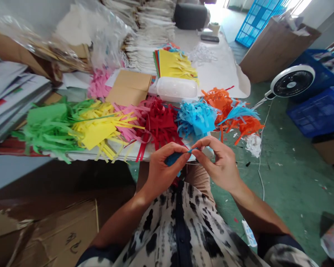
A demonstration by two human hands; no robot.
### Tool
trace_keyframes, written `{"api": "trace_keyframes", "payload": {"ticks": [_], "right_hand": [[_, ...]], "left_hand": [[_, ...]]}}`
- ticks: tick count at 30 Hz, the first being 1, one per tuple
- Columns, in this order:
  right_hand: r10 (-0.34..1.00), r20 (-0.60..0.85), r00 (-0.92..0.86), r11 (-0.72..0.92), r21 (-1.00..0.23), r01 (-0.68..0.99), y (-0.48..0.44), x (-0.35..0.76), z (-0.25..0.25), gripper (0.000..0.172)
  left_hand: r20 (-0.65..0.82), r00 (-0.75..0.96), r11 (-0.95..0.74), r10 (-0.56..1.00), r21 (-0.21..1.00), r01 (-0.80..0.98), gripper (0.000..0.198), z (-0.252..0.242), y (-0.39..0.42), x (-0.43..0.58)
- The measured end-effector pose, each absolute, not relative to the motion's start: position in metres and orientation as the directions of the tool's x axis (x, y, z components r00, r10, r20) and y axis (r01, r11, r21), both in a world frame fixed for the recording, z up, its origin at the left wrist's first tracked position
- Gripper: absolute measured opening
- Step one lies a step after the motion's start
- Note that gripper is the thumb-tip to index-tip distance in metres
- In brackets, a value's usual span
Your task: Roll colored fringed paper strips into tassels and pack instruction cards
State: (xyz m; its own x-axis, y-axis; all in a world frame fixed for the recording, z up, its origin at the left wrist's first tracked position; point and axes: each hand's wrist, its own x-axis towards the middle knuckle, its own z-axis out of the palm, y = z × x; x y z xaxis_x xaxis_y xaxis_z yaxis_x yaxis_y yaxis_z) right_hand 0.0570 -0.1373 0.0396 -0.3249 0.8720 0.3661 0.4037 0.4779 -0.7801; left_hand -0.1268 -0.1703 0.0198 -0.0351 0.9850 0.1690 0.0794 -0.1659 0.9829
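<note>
Just past the table's front edge, above my lap, both hands work on a piece of blue paper (172,159). My left hand (163,168) pinches it between thumb and forefinger, and part of it shows inside the curl of those fingers. With thumb and fingertips together, my right hand (221,163) grips the narrow twisted end that meets the left fingertips. Fringed light blue paper (199,118) lies on the table straight beyond my hands. To its left is dark red fringed paper (163,122), and to its right a pile of orange fringed paper (247,126).
Green (48,118) and yellow fringed paper (97,129) lie along the table's left front edge. Behind the row are a white plastic tray (177,88), brown card (130,87) and flat yellow fringed sheets (175,65). A small fan (292,83) stands at the right.
</note>
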Motion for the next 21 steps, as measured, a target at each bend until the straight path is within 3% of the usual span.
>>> {"api": "trace_keyframes", "payload": {"ticks": [8, 14, 17, 21], "right_hand": [[0.855, 0.405, -0.324, 0.511, -0.765, 0.393, -0.139, 0.055, 0.031, 0.004], [0.871, 0.373, -0.319, 0.467, -0.829, 0.307, -0.138, 0.061, 0.03, 0.024], [0.877, 0.43, -0.215, 0.475, -0.848, 0.237, -0.137, 0.066, 0.031, 0.005], [0.867, 0.403, -0.294, 0.484, -0.822, 0.3, -0.138, 0.071, 0.035, 0.019]], "left_hand": [[0.217, -0.048, -0.212, 0.975, 0.973, 0.091, 0.016, 0.015, -0.169, -0.121], [0.183, -0.056, -0.179, 0.981, 0.981, 0.068, 0.018, 0.016, -0.168, -0.118], [0.18, 0.017, -0.18, 0.984, 0.976, 0.124, 0.017, 0.015, -0.168, -0.118], [0.189, 0.19, -0.224, 0.963, 0.956, 0.187, 0.017, 0.012, -0.166, -0.117]]}}
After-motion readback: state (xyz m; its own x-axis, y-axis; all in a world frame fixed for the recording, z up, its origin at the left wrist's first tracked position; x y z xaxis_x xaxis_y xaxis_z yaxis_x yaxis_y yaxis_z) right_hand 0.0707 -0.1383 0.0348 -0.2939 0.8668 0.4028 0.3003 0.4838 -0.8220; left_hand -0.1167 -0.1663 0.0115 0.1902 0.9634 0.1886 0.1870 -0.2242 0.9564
